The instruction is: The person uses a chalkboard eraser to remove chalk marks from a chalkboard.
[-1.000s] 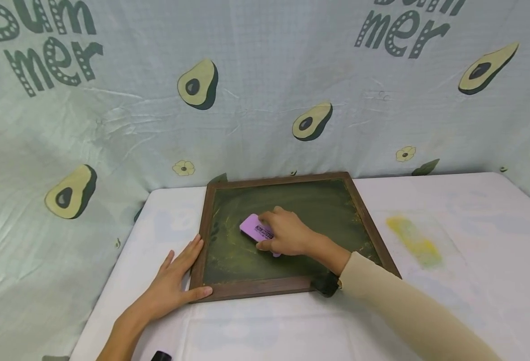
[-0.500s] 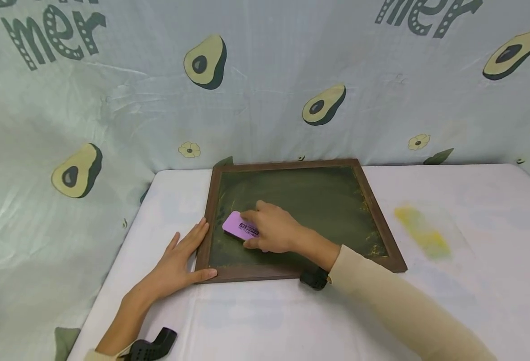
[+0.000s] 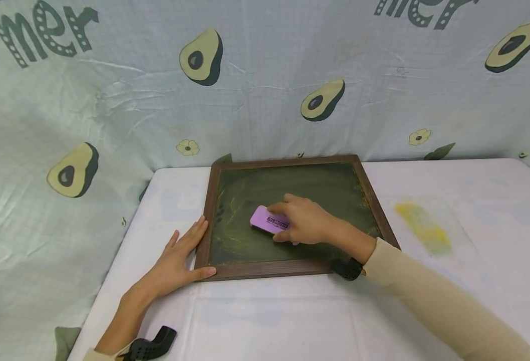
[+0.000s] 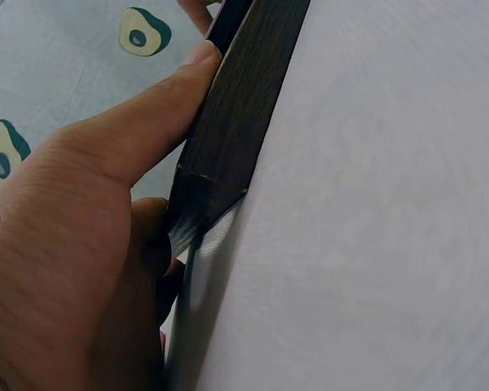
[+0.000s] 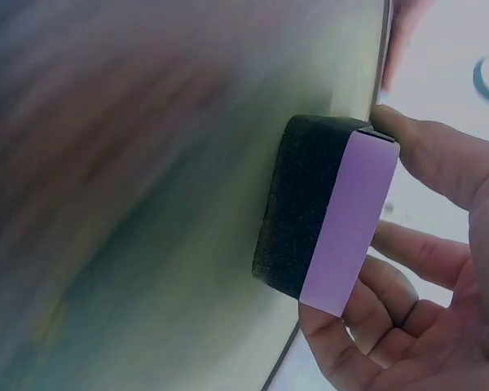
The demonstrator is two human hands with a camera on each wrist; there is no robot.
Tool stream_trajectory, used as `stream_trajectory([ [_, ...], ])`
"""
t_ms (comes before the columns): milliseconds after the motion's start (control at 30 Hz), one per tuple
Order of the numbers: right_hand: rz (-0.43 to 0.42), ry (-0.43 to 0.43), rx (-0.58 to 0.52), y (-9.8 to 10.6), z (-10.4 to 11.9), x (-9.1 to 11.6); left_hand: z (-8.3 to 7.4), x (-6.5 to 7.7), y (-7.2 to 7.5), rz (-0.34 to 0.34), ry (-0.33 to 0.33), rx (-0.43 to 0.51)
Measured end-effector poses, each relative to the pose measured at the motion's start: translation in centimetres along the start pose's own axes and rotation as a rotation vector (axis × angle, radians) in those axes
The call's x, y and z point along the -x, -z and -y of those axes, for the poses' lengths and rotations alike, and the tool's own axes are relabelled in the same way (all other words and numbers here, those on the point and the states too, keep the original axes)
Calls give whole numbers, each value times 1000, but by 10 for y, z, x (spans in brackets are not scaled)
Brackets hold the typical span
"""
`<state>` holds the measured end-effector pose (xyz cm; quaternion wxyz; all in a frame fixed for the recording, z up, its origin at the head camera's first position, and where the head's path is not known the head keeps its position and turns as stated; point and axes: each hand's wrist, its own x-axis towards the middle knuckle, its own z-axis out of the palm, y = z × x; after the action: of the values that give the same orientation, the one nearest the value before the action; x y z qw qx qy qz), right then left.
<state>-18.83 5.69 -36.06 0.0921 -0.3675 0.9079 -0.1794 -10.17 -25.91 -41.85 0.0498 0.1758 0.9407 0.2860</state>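
A framed chalkboard lies on the white-covered table, its dark green face marked with faint yellow chalk smears. In the head view my right hand grips a purple chalkboard eraser over the left-middle part of the board. The right wrist view shows the eraser's black felt against the board, with thumb and fingers around its purple back. My left hand rests at the board's near-left corner, fingers along the left edge and thumb on the front edge. The left wrist view shows that thumb against the brown wooden frame.
A yellow and green chalk stain marks the tablecloth right of the board. Behind the table hangs a pale curtain printed with avocados. Black wrist cameras sit on both wrists; the left one is near the table's front.
My right hand slid left with the eraser, then moved back to the right across the board. The left hand keeps its place at the corner. The head view has tilted down slightly.
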Motion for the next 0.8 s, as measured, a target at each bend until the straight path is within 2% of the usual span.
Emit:
stream_trajectory([
  [133, -49, -62, 4, 9, -26, 16, 1, 0, 0, 3, -7, 10],
  [333, -126, -215, 42, 24, -64, 41, 1, 0, 1, -1, -21, 19],
  [533, -150, -339, 53, 36, -86, 58, 0, -2, 0, -7, -19, 16],
  [633, -169, -349, 9, 38, -93, 64, 0, -1, 0, -8, -17, 17],
  [800, -212, -347, -141, 49, -104, 82, -1, 2, -1, -13, -17, 19],
])
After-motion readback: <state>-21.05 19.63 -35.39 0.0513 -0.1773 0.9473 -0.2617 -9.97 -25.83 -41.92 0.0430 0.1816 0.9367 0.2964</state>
